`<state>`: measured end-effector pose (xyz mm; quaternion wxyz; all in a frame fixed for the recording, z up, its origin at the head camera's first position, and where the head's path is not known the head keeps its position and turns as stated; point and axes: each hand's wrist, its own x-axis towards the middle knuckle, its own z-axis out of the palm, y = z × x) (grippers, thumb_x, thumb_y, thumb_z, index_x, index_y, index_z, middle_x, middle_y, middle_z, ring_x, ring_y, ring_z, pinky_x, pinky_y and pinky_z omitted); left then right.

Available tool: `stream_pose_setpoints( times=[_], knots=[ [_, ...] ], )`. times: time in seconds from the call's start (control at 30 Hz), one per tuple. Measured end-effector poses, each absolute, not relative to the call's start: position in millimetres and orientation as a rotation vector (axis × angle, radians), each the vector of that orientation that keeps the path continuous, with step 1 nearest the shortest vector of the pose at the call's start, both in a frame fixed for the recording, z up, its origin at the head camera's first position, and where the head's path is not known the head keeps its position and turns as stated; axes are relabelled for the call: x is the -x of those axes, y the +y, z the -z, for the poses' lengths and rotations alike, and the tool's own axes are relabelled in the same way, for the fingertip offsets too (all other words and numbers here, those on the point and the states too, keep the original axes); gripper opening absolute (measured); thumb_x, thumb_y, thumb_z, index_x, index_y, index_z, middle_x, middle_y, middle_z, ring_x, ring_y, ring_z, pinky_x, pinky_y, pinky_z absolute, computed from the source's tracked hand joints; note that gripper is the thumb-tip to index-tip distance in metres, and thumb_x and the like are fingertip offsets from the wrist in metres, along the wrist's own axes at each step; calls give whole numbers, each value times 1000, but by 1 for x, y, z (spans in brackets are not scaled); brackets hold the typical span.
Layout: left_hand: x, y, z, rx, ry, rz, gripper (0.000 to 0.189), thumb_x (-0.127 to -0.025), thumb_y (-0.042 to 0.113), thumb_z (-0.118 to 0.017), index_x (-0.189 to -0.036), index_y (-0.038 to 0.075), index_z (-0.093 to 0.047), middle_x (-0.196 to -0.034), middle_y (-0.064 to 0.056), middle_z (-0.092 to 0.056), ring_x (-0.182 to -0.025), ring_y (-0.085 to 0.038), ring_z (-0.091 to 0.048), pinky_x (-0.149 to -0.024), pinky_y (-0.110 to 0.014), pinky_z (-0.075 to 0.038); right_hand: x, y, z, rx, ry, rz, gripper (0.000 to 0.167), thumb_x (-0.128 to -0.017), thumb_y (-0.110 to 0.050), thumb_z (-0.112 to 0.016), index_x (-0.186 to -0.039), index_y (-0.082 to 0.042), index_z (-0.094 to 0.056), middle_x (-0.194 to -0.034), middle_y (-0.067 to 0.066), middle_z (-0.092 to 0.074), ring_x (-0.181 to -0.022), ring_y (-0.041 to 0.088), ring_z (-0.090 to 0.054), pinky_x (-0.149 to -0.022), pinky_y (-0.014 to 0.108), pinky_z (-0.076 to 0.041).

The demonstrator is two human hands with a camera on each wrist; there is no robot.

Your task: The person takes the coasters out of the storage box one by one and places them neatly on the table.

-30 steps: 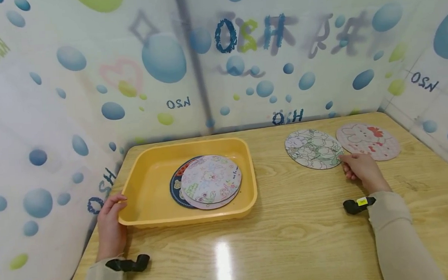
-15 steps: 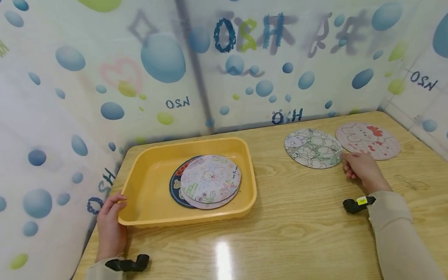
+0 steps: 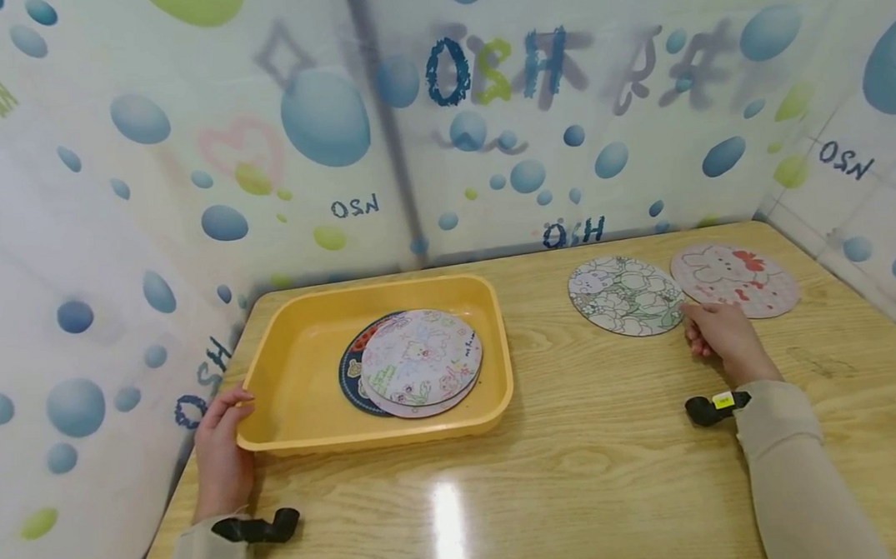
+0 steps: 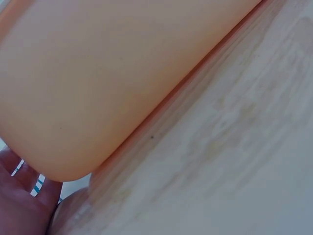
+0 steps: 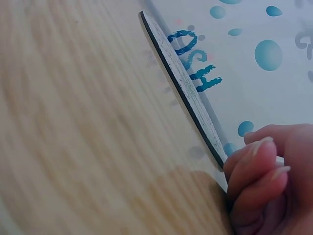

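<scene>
At the left end of a yellow plastic tray (image 3: 296,403), my left hand (image 3: 223,448) holds the rim, its fingers over the edge. In the left wrist view that hand (image 4: 24,200) is partly cut off beside the tray's corner. My right hand (image 3: 728,338), with fingers curled, pinches the right edge of a round mouse pad (image 3: 625,297) printed with line-drawn tulips. The right wrist view shows this pad (image 5: 183,88) edge-on with a dark underside, running to the curled fingers (image 5: 254,181). Exact thumb contact is hidden.
Inside the tray lies a stack of round pads (image 3: 421,356), a pale bear print on top and a dark blue one (image 3: 350,375) beneath. A pink round pad (image 3: 733,279) with a rabbit lies behind my right hand. A patterned curtain (image 3: 488,169) borders the wooden table (image 3: 577,474).
Almost nothing differs. Both hands stay at the tray and the tulip pad; the view shifts very slightly.
</scene>
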<state>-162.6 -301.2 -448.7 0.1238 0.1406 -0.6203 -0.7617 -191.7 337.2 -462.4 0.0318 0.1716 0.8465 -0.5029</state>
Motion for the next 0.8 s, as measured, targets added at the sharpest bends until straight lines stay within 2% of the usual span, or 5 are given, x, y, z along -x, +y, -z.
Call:
stream_pose_setpoints(
  times=[0.47, 0.8],
  knots=[
    [162, -301, 447, -406, -1797, 2212, 18, -91, 8, -43, -103, -2, -51, -121, -4, -39, -108, -21, -39, -80, -19, -46, 190, 337, 461, -510, 2594, 1547, 48, -91, -45, -38, -79, -1, -50, -56, -3, -48, -45, 10, -48, -45, 27, -45],
    [161, -301, 449, -387, -1803, 2205, 18, -91, 8, -44, -103, -3, -51, -123, -6, -39, -109, -21, -40, -79, -19, -46, 190, 334, 454, -466, 2528, 1555, 51, -90, -50, -37, -77, -2, -48, -54, -3, -45, -46, 11, -45, -44, 28, -39]
  ],
)
